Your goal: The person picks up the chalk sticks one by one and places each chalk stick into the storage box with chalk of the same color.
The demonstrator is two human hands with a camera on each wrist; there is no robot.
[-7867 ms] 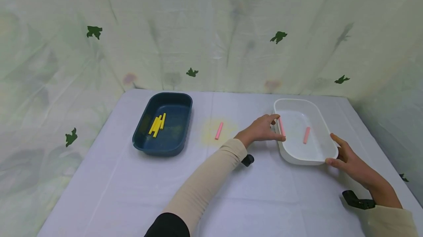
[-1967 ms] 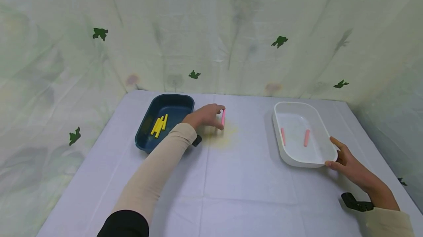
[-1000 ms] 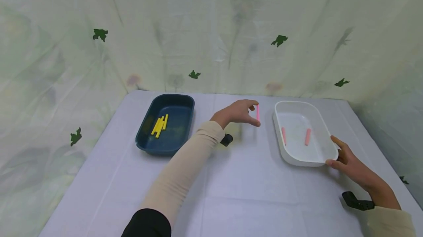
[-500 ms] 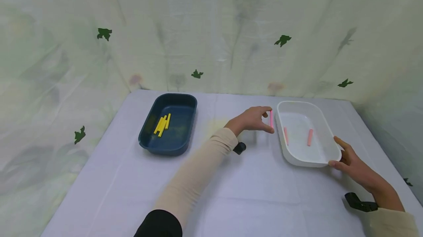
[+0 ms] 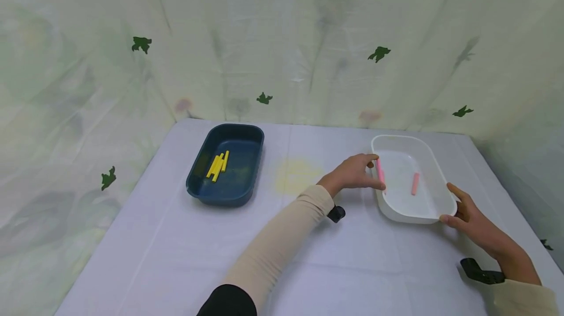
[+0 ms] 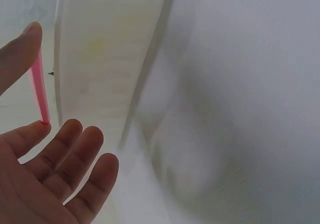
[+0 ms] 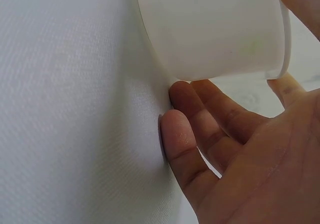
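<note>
My left hand (image 5: 354, 171) pinches a pink chalk stick (image 6: 39, 86) by its two ends, between thumb and forefinger; the other fingers are spread. It is at the left rim of a white tray (image 5: 403, 218). Inside that tray lie two more pink chalk sticks; the one at the left wall is partly hidden behind the held stick, and the other pink chalk stick (image 5: 415, 184) is in the middle. My right hand (image 5: 469, 215) grips the tray's near right corner, with the thumb and a finger on the rim (image 7: 286, 44) and the other fingers below.
A dark blue tray (image 5: 253, 179) with several yellow chalk sticks (image 5: 218, 165) stands on the left of the white-covered table (image 5: 176, 257). Between the trays is a yellow smudge (image 5: 293, 176) on the cloth. A leaf-patterned curtain (image 5: 291, 37) hangs behind.
My left hand has picked up the pink chalk stick from between the trays and carried it right to the white tray's left rim. The right hand has stayed at the tray's corner.
</note>
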